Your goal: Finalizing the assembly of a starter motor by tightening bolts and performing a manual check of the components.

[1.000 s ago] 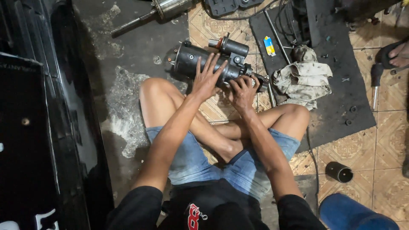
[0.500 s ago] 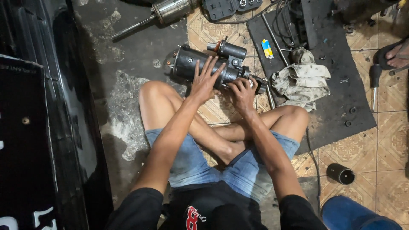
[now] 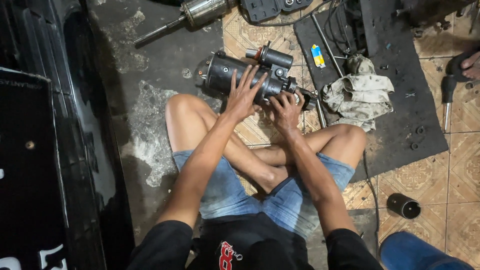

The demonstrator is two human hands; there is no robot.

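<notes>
Likely heavy, rigid, greasy motor (image 3: 225, 75) on the floor, left hand (image 3: 243, 95) spread flat on its barrel, right hand (image 3: 286, 109) gripping its narrow end.

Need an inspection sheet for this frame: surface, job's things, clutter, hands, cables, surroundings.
Surface: patterned tile floor, stained grey patch, black mat.
Job's things: dark starter motor lying on the floor before crossed legs.
Clutter: dirty rag, screwdriver, black cylinder, steel rotor shaft.
Hands: left hand spread flat on the motor; right hand gripping its end.
Cables: black cable along the mat edge.
Surroundings: black vehicle body at left; another person's foot.
</notes>
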